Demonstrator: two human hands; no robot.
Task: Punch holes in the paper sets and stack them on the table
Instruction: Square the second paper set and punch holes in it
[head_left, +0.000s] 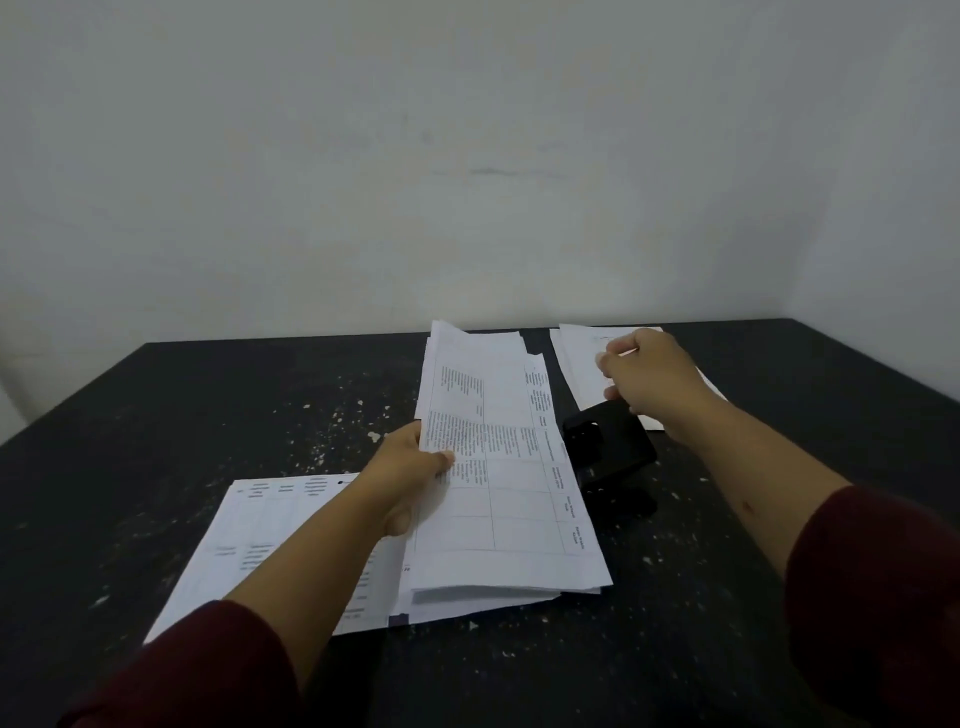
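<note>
Nearest, printed sheets (270, 551) lie flat on the dark surface (156, 415). The left hand (402, 475) pinches a paper set (498, 467) with table print, beside the black punch (608, 447). Farther, right hand (641, 371) fingers curl over another white set (579, 364)

The print on the held sheets (498, 467) is too small and blurred to read. The left hand (410, 478) has its fingers hidden behind those sheets; only the thumb shows on top. The punch (608, 447) is partly covered by the sheets and the right hand (649, 374). What the right hand's curled fingers grip cannot be told. The bench (156, 415) is cut off at both sides.
</note>
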